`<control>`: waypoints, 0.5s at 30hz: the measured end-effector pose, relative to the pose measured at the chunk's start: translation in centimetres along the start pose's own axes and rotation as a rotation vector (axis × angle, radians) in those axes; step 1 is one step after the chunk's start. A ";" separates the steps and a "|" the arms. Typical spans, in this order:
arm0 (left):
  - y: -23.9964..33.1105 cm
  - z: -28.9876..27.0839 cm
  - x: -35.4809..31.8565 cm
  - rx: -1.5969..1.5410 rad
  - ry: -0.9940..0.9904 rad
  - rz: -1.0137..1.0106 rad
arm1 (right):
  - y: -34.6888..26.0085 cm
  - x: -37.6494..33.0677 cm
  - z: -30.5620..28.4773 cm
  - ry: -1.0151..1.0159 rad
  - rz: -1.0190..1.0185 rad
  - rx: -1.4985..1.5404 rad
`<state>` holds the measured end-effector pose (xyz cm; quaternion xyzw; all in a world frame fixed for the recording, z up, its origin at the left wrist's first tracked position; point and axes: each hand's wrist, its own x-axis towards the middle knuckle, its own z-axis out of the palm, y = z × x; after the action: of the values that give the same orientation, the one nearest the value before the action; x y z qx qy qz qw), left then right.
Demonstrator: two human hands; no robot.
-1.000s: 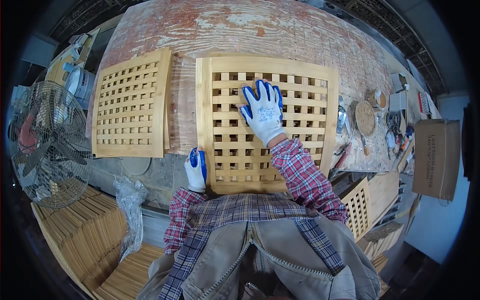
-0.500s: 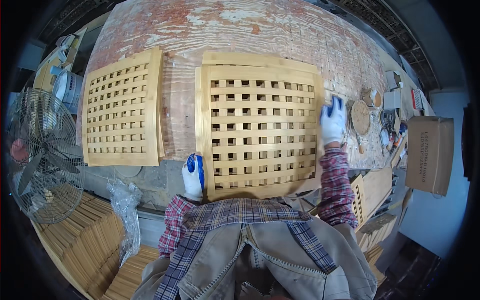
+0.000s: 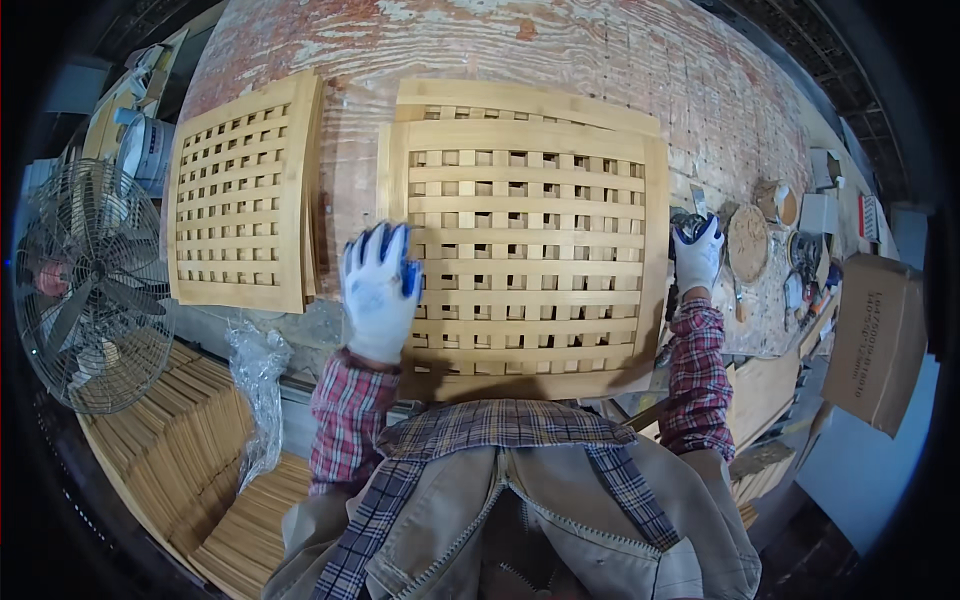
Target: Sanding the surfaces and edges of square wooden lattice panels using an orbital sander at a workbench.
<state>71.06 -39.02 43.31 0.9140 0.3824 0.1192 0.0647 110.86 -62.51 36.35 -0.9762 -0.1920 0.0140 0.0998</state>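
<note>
A square bamboo-coloured lattice panel lies on the bench in front of me. Under it, another lattice panel sticks out at the far side. My left hand, in a white glove with a blue palm, is raised at the panel's left edge with fingers spread, holding nothing. Beyond the right edge, my right hand, gloved the same way, has its fingers curled at a small dark object I cannot make out. Further left, another small stack of lattice panels rests on the bench.
A caged fan stands at the left, above piled wooden panels and crumpled clear plastic. A round brown disc and small containers sit at the bench's right. A cardboard box is at the far right.
My left hand has risen from the panel's near left corner, fingers spreading. My right hand has curled its fingers beside the panel. The upper panel now sits nearer and further right over the lower one.
</note>
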 end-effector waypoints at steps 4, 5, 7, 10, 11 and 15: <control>3.4 4.0 4.7 0.026 -0.008 0.072 | 2.4 0.3 -1.0 0.032 -0.002 -0.059; 3.7 4.4 5.4 0.024 -0.013 0.072 | 2.3 0.1 -2.2 0.046 -0.033 -0.031; 3.6 5.0 5.9 0.062 -0.020 0.069 | 1.5 0.2 -4.4 0.072 -0.099 0.030; 4.1 5.6 6.3 0.124 -0.032 0.093 | 0.8 0.7 -6.1 0.094 -0.187 0.061; 4.1 5.6 6.3 0.133 -0.038 0.095 | 0.7 0.9 -6.3 0.103 -0.233 0.080; 3.9 5.7 6.0 0.146 -0.049 0.093 | 0.3 2.0 -5.5 0.086 -0.230 0.101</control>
<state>79.27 -37.64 39.67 0.9356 0.3456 0.0714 0.0016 113.24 -63.09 41.70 -0.9412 -0.2975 -0.0296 0.1576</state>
